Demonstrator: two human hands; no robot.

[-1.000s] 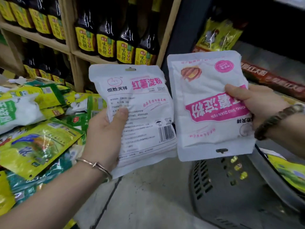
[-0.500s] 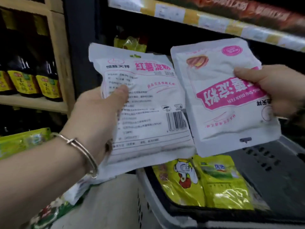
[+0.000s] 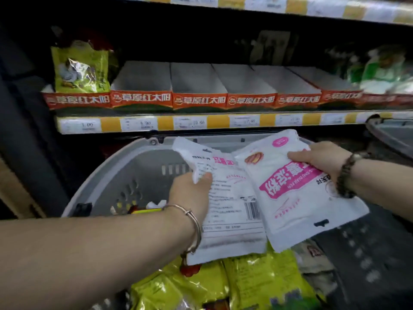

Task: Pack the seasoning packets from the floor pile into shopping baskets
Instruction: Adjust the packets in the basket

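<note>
Two flat pouches are held just above the basket. The white plastic packet with small print and a barcode (image 3: 230,209) is pinched at its upper left edge by the left hand (image 3: 190,195), with the thumb laid on its face and the fingers curled behind. The white plastic packet with a pink lettered band (image 3: 290,193) is gripped at its upper right edge by the right hand (image 3: 319,157) in the same way. Between the hands the pink-banded packet overlaps the edge of the other. Directly beneath both hands, glossy yellow-green foil packets (image 3: 257,285) are already laid in the grey plastic shopping basket (image 3: 107,175). The step in hand is judged to be the lowering and letting go. It is best done if both pouches are brought down flat onto the yellow-green layer and set side by side rather than crossed, so that later packets can be stacked level. The pouches look soft and sagging, so each should be released only once its lower edge is resting. Bare basket floor is seen beyond the left hand and could be filled next. Further beyond the hands, red-orange cardboard shelf trays (image 3: 199,100) and a yellow-and-white price strip (image 3: 165,123) are seen, well clear of the lowering path.
</note>
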